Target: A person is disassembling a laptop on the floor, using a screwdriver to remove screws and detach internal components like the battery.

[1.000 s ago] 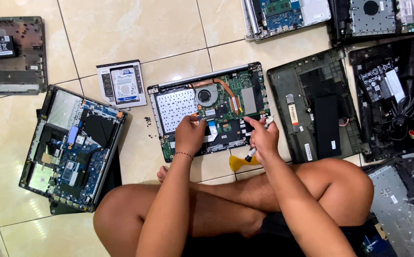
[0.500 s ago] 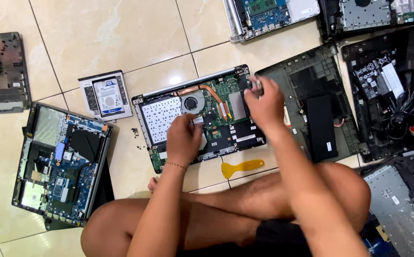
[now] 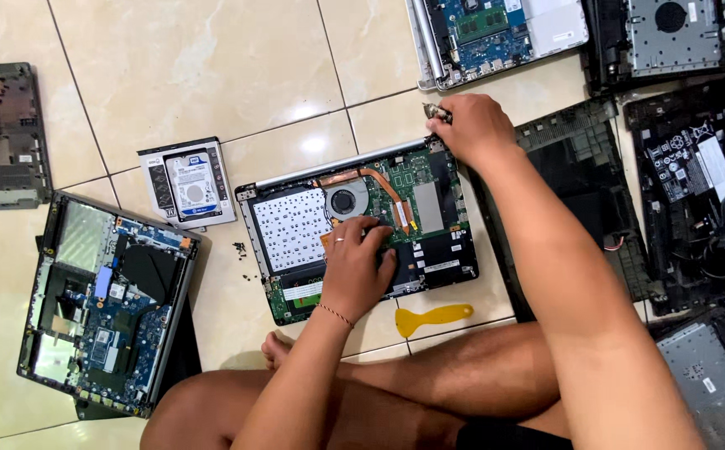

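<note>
An opened laptop base (image 3: 296, 225) lies on the tiled floor in front of my crossed legs, its green board, copper heat pipe and round fan (image 3: 344, 201) bare. My left hand (image 3: 358, 268) presses down on the middle of the board, fingers bent beside the fan. At the base's far right corner, my right hand (image 3: 475, 129) pinches a small metal hinge piece (image 3: 437, 111). A yellow plastic pry tool (image 3: 433, 317) lies loose on the floor near the base's front edge.
A hard drive in its grey caddy (image 3: 187, 183) and several tiny screws (image 3: 242, 250) lie left of the base. Another opened laptop (image 3: 104, 300) sits further left. More stripped laptops and a dark cover (image 3: 579, 192) crowd the top and right.
My right hand left the base's front right, where the yellow tool now lies, and reached to the far right corner. My left hand stayed on the board.
</note>
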